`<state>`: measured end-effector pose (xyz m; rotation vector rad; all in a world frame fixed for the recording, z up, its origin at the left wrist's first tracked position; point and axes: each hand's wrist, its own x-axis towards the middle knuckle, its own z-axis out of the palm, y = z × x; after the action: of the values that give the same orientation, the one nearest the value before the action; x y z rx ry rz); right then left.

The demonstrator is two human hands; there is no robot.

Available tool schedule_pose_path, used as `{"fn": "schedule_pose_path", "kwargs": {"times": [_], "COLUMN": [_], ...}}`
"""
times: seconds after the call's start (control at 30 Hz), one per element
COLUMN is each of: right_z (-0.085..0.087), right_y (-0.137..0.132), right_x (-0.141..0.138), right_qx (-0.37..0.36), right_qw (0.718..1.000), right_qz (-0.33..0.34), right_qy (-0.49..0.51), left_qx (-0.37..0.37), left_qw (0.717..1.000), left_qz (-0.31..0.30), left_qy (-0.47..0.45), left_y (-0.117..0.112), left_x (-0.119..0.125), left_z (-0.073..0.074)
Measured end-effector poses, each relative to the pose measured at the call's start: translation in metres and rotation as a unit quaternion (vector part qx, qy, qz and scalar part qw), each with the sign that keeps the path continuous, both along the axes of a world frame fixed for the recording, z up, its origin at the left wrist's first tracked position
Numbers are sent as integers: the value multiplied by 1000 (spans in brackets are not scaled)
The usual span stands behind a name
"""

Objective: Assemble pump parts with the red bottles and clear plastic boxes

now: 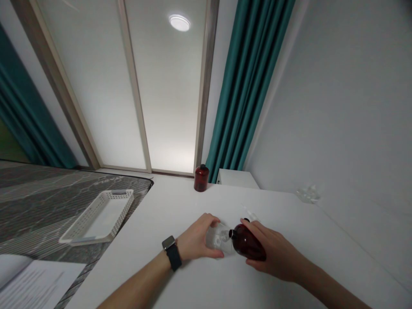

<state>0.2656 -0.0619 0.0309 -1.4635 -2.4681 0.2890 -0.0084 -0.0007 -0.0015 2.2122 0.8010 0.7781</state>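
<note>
A clear cup point(219, 238) stands over the white table, with the thumb and fingers of my left hand point(201, 240) wrapped round its left side. My right hand point(273, 249) grips a dark red-brown bottle point(247, 243), tilted so that its open mouth points left at the rim of the cup. A small black cap point(246, 219) shows by the fingertips of my right hand; whether they hold it is hard to see. Whether liquid is flowing from the bottle I cannot make out. Just beyond the right hand lies a thin clear object point(251, 213), its kind unclear.
Another red-brown bottle point(201, 178) with a black top stands upright at the far edge of the white table point(174, 206). Crumpled clear plastic point(308, 194) lies by the wall. To the left, a white basket point(112, 237) and an open booklet point(41, 283) rest on a grey patterned surface.
</note>
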Motion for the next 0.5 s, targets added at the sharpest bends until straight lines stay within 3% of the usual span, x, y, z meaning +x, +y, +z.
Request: {"fn": "schedule_pose_path", "kwargs": {"times": [0.5], "right_z": [10], "right_y": [0], "right_x": [-3], "right_qx": [-23], "right_qw": [1000], "right_qz": [-6], "right_qy": [-8], "left_qx": [3], "left_qw": [1000], "left_qz": [-3], "left_qy": [7], "left_y": [0], "left_x": [1], "left_z": [0]}}
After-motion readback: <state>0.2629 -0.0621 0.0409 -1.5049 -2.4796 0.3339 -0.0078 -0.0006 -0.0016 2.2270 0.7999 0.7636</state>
